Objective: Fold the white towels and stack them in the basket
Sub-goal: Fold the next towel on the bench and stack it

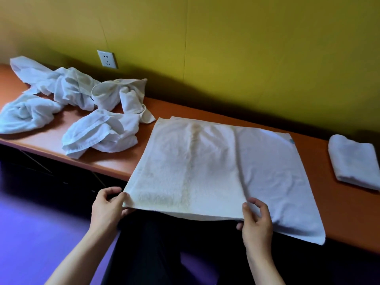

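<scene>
Both hands, left hand (107, 206) and right hand (256, 220), with fingers (245, 210) pinched on near corners of towel (197, 161) spread beyond them on desk (349, 212); folding apparently underway, next probably carrying this edge away to far edge.

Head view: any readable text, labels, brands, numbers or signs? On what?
No readable text.
Blue tag at the far right corner of the flat towel: too small and blurred to read.
Wall socket: no marking readable.
Crumpled towels and folded towel: no print shows.
</scene>
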Tool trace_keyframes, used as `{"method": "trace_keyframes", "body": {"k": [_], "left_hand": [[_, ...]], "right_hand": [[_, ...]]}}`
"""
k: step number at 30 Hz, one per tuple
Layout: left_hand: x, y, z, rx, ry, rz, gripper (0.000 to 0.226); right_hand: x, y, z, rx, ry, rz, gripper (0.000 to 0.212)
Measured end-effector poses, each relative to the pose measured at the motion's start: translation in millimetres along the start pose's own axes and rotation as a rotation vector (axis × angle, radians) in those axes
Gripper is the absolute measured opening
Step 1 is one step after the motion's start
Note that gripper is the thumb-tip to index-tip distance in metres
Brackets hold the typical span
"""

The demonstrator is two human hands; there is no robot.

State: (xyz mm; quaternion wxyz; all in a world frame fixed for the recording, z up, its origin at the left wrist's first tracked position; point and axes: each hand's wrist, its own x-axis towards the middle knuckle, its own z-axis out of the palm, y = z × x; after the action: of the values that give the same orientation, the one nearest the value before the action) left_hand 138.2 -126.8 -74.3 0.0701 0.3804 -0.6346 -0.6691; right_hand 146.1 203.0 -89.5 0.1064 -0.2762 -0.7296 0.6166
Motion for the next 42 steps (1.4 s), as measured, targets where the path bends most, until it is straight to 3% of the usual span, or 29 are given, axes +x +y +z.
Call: {"method": "trace_keyframes", "body": {"k": [5,8,10,13,17,21,26,28,30,33,36,39,42], "left_hand": [[9.6,25.6,13.8,-0.165,-0.104,-0.007,0.026],[24.6,46.8,26.9,-0.363,-0.187,-0.062,0.033],[36.2,57.0,39.1,-0.269,-0.239,0.060,0.032],[62.5,68.4,62.2,-0.016,-0.122,0.255,0.008],[108.9,92.6,99.5,0.193,0.042,0.391,0.030],[150.6,115.3,140.1,0.302,0.087,0.435,0.036],[198.7,115.6,183.1,0.269,0.096,0.401,0.031],[212.6,108.5,193.0,0.242,0.062,0.347,0.040],[214.2,94.3,195.5,0.410,0.017,0.398,0.059],[177.3,61.3,188.5,0.657,-0.179,0.729,0.046],[145.5,23.8,168.8,0.979,-0.250,1.025,0.041],[133.6,-8.2,151.9,1.204,-0.251,0.980,0.049],[132.4,-21.5,146.3,1.277,-0.300,0.908,0.056]], "right_hand": [[31.9,-35.5,10.1,0.410,0.022,0.113,0.020],[59.6,-62.1,19.9,0.529,-0.093,0.185,0.024],[76.4,-75.8,29.5,0.342,-0.124,0.056,0.018],[107.1,-89.5,49.5,0.075,-0.040,-0.155,0.004],[165.1,-102.0,77.9,-0.135,0.027,-0.292,0.023],[218.0,-107.0,103.8,-0.269,0.073,-0.348,0.022],[264.7,-101.7,133.3,-0.367,0.077,-0.329,0.030],[276.2,-93.7,145.2,-0.386,0.065,-0.308,0.031],[276.7,-81.6,150.9,-0.430,0.051,-0.278,0.028],[255.8,-61.0,140.3,-0.573,0.028,-0.291,0.028],[227.3,-48.1,114.3,-0.666,0.032,-0.279,0.034],[204.7,-37.4,96.5,-0.781,-0.064,-0.086,0.046],[191.8,-35.3,92.5,-0.679,-0.119,0.053,0.057]]}}
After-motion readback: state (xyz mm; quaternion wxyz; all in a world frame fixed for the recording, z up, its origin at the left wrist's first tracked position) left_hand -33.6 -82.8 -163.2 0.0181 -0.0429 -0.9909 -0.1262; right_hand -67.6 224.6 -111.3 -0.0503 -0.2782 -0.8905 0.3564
